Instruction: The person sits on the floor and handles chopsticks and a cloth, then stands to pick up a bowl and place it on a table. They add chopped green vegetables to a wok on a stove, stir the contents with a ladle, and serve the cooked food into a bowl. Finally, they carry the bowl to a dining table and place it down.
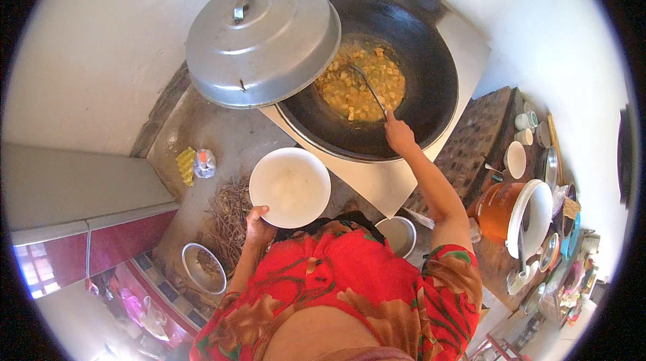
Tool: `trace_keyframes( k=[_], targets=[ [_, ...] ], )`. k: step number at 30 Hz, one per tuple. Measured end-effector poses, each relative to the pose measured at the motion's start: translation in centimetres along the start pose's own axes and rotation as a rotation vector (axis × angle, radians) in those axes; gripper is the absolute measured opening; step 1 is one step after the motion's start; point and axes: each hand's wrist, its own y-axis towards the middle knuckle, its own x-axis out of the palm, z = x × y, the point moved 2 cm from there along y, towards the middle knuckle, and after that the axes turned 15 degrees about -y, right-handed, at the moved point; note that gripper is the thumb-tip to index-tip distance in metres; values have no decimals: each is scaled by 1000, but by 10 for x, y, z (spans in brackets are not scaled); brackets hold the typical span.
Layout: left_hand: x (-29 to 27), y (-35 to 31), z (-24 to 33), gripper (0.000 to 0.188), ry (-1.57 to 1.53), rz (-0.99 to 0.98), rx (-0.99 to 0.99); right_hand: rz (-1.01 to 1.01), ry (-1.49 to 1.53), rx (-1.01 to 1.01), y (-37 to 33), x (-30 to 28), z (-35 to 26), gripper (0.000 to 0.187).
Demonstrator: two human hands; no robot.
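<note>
My right hand [400,135] is closed round the handle of a ladle [369,85], whose head is sunk in the food and hidden. Chunky yellow-brown stew [360,82] with cubed pieces sits in the bottom of a large black wok [424,58] set into the stove. With my left hand [258,225] I grip the rim of a white bowl [291,186], thumb over the edge, close to my body and apart from the wok. Some pale, cloudy matter shows faintly in the bowl's bottom. A big domed metal lid [269,38] overlaps the wok's left edge.
Dry twigs [225,220] and a metal basin [204,268] lie on the floor at left, near a grey and maroon cabinet [87,226]. Another basin [397,236] stands beside my body. At right, an orange bucket [501,211] and several bowls crowd a table.
</note>
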Motion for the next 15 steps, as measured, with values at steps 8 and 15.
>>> trace_keyframes(
  k=[8, 15],
  targets=[
    [-1, 10, -2, 72, -12, -50, -36, 74, -86, -13, -41, -13, 57, 42],
    [-24, -6, -3, 70, 42, 5, -48, 205, -34, 229, 42, -22, 60, 39]
  ],
)
